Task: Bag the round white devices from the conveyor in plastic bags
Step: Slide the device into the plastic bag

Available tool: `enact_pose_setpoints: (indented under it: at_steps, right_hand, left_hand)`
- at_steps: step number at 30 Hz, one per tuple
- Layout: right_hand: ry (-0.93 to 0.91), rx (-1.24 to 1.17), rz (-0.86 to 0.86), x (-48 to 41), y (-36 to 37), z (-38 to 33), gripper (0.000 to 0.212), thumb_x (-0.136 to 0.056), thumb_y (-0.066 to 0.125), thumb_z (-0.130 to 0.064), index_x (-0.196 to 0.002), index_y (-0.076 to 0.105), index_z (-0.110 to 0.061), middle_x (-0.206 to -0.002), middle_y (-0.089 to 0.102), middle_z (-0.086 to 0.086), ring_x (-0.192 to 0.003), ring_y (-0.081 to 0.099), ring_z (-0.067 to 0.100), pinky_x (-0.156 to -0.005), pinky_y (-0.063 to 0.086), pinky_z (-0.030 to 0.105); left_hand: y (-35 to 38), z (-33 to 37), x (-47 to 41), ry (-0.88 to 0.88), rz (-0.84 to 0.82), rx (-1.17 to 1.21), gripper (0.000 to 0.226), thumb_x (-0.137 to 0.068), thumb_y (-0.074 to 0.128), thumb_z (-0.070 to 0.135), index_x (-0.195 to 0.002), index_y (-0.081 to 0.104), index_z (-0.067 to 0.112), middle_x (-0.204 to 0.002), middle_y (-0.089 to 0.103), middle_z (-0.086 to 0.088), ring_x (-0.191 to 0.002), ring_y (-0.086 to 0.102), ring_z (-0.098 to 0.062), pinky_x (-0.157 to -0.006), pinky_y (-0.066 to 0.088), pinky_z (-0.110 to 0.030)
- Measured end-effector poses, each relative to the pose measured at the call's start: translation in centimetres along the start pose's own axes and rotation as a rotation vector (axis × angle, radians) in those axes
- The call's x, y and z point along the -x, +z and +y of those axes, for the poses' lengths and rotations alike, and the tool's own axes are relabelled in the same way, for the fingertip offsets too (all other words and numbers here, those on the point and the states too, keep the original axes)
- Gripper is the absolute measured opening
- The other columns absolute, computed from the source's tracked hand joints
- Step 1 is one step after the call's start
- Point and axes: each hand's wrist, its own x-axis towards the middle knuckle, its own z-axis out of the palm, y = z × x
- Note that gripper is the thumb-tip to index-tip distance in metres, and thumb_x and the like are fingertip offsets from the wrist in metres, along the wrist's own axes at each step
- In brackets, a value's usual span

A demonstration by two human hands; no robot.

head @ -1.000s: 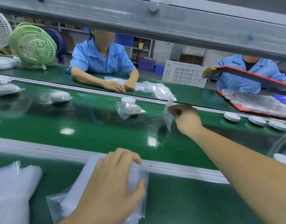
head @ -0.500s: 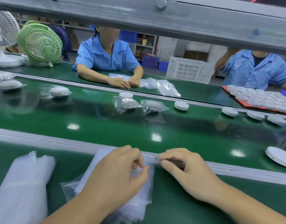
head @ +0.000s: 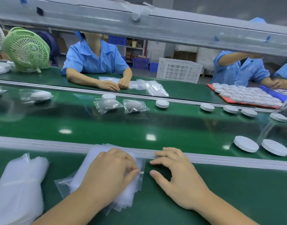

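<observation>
**As the left hand (head: 110, 174) pinches a bag, round white devices (head: 245, 143) lie on the conveyor (head: 139, 124)**

While the left hand curls over the stack of plastic bags (head: 94, 158) on the green worktop (head: 236, 192), thumb and bent fingers pinching the stack's right edge, the right hand (head: 176, 179) rests just beside it. Its fingers are loosely spread and hold nothing, with the fingertips at the metal rail (head: 220, 160). Beyond the rail, two unbagged round white devices lie on the conveyor to the right, and two bagged ones (head: 133, 105) lie farther across.
</observation>
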Motion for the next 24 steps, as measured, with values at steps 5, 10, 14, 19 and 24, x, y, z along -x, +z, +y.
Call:
enact_pose_setpoints:
  at_steps: [5, 10, 14, 19, 24]
  right_hand:
    - [-0.008, -0.013, 0.03, -0.2, 0.0, 0.0, 0.039, -0.091, 0.049, -0.065, -0.113, 0.072, -0.042, -0.125, 0.056, -0.035, -0.133, 0.031, -0.011, -0.112, 0.026, 0.016]
    - [0.187, -0.23, 0.159, -0.8, -0.4, 0.6, 0.024, -0.091, 0.064, -0.053, -0.114, 0.065, -0.051, -0.122, 0.055, -0.04, -0.126, 0.04, -0.016, -0.099, 0.027, 0.0]
    - [0.383, -0.505, 0.263, -1.6, -0.9, 2.5, 0.02, -0.09, 0.074, -0.039, -0.107, 0.069, -0.05, -0.111, 0.065, -0.036, -0.092, 0.06, -0.011, -0.078, 0.042, 0.003]
    - [0.761, -0.025, 0.566, -2.8, -7.2, 12.4, 0.032, -0.084, 0.071, -0.043, -0.116, 0.068, -0.043, -0.125, 0.066, -0.006, -0.116, 0.06, 0.022, -0.096, 0.049, 0.041]
    - [0.84, 0.242, 0.131, -0.7, -10.6, 20.1, 0.047, -0.09, 0.072, -0.05, -0.135, 0.064, -0.037, -0.089, 0.067, -0.005, -0.083, 0.064, 0.023, -0.067, 0.046, 0.033]
  left_hand:
    - [0.2, -0.3, -0.2, 0.023, -0.006, 0.0, 0.03, -0.092, 0.047, 0.065, -0.105, 0.071, 0.05, -0.107, 0.059, 0.037, -0.112, 0.045, 0.008, -0.096, 0.038, -0.025]
    - [0.0, -0.3, -0.4, 0.087, -0.055, -0.004, 0.023, -0.092, 0.05, 0.067, -0.107, 0.067, 0.062, -0.111, 0.059, 0.04, -0.114, 0.044, 0.009, -0.095, 0.038, -0.027]
    - [0.1, -0.2, -0.2, 0.094, -0.012, 0.018, 0.015, -0.087, 0.06, 0.059, -0.091, 0.074, 0.055, -0.1, 0.062, 0.04, -0.106, 0.053, 0.007, -0.088, 0.046, -0.029]
    - [0.3, 0.0, -0.2, 0.017, 0.08, 0.209, 0.024, -0.073, 0.052, 0.063, -0.074, 0.073, 0.051, -0.093, 0.059, 0.048, -0.1, 0.054, 0.014, -0.085, 0.049, -0.023]
    - [-0.3, 0.4, -0.4, -0.04, 0.152, 0.33, 0.011, -0.077, 0.064, 0.056, -0.068, 0.069, 0.055, -0.094, 0.059, 0.05, -0.103, 0.054, 0.016, -0.081, 0.048, -0.015]
